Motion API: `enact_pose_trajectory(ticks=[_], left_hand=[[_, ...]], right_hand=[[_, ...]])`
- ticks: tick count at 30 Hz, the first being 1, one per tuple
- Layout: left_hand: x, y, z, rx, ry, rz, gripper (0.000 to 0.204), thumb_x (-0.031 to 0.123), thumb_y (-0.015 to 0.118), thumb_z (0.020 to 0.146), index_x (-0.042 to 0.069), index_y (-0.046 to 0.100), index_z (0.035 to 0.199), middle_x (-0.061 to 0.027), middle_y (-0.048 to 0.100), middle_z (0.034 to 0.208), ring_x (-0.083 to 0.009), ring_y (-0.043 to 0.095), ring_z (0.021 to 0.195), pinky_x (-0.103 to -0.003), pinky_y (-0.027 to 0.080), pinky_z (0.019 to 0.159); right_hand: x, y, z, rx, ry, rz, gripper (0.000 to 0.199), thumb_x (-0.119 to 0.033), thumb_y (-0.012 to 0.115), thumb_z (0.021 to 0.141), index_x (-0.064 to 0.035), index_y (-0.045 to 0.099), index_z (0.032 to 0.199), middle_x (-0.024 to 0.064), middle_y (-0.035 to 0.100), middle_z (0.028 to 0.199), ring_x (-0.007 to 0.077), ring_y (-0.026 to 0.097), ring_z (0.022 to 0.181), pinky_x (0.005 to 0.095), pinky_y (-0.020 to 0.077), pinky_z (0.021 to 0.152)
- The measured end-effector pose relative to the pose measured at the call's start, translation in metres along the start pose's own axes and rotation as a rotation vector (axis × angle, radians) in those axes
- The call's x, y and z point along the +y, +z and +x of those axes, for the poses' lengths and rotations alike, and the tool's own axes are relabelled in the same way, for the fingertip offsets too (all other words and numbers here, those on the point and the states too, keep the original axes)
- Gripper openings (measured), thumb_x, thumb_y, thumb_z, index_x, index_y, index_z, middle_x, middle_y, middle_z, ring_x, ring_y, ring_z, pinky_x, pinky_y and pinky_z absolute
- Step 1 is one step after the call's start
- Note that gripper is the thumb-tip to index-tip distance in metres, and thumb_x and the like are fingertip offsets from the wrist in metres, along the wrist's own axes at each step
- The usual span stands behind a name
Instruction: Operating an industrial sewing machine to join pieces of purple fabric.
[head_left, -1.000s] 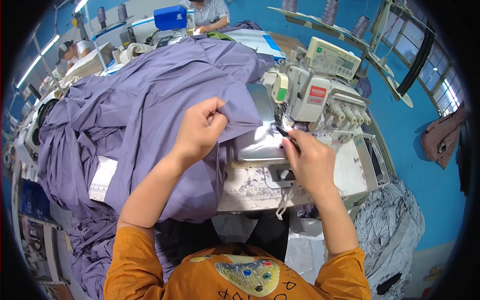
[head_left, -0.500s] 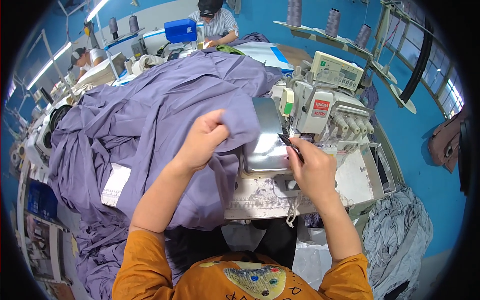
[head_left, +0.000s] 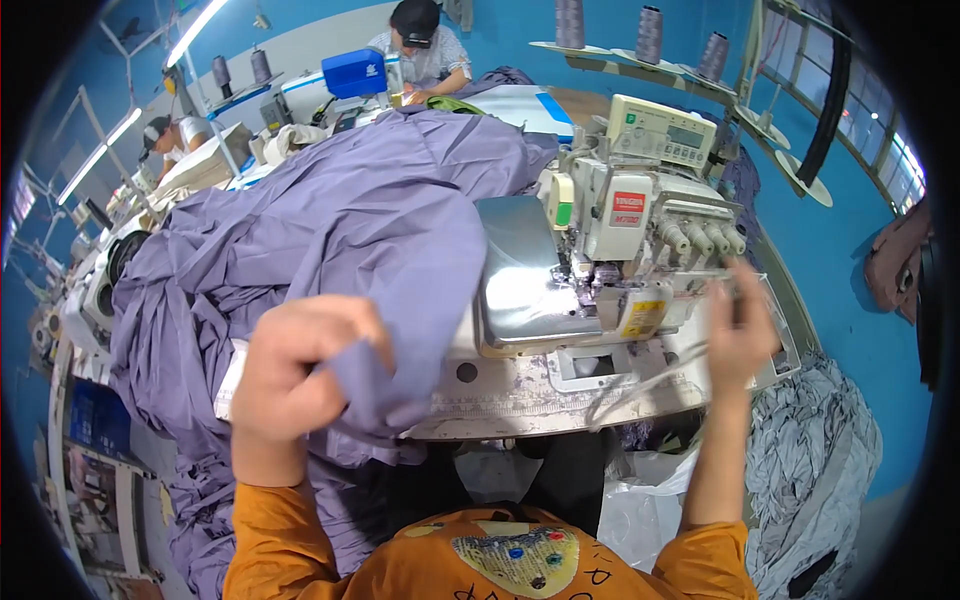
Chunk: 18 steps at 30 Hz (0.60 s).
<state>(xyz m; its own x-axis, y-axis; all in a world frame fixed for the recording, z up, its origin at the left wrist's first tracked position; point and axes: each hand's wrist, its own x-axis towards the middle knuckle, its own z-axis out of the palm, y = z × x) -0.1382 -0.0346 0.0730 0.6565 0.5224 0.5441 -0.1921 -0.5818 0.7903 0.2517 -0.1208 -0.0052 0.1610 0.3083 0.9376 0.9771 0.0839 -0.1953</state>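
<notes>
My left hand (head_left: 305,370) is closed on the edge of a large purple fabric (head_left: 420,255), in front of the table's front edge. The cloth spreads from there across the left side of the table in loose folds. My right hand (head_left: 740,325) is smeared by motion at the right end of an overlock sewing machine (head_left: 625,218). Something dark shows by its fingers, but the blur hides what it is. The machine's shiny metal plate (head_left: 520,250) lies bare beside the cloth. Below the needle area, the yellow-labelled front cover (head_left: 643,312) is visible.
A pale cord (head_left: 640,385) hangs at the table front (head_left: 520,410). Crumpled grey cloth (head_left: 810,470) is heaped at the right. Thread cones (head_left: 649,36) stand on a rack behind. Across the table a person in a cap (head_left: 420,50) works near a blue machine head (head_left: 354,68).
My left hand has drawn the fabric edge left and toward me, off the metal plate. My right hand, earlier holding a black pointed tool near the needle, has swung right.
</notes>
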Motion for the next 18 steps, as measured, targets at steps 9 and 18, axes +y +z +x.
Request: enact_pose_trajectory(ticks=[9, 18], left_hand=[[-0.001, 0.028, 0.008, -0.035, 0.175, 0.404, 0.019, -0.003, 0.06, 0.075, -0.001, 0.063, 0.093, -0.0107, 0.063, 0.09, -0.0238, 0.062, 0.076, -0.032, 0.049, 0.067], [-0.01, 0.085, -0.018, -0.135, 0.331, 0.531, 0.023, 0.007, 0.073, 0.075, 0.007, 0.067, 0.097, -0.0053, 0.065, 0.097, -0.0207, 0.066, 0.073, -0.031, 0.051, 0.057]], right_hand=[[0.231, -0.087, -0.035, -0.566, 0.564, -0.775, 0.035, -0.035, 0.061, 0.089, -0.0094, 0.066, 0.113, 0.0111, 0.068, 0.112, 0.0327, 0.064, 0.101, 0.0405, 0.048, 0.086], [-0.125, -0.042, -0.022, -0.76, 0.033, 0.829, 0.096, -0.034, 0.092, 0.054, -0.0015, 0.046, 0.133, 0.0182, 0.052, 0.129, 0.0381, 0.051, 0.119, 0.0476, 0.0328, 0.107]])
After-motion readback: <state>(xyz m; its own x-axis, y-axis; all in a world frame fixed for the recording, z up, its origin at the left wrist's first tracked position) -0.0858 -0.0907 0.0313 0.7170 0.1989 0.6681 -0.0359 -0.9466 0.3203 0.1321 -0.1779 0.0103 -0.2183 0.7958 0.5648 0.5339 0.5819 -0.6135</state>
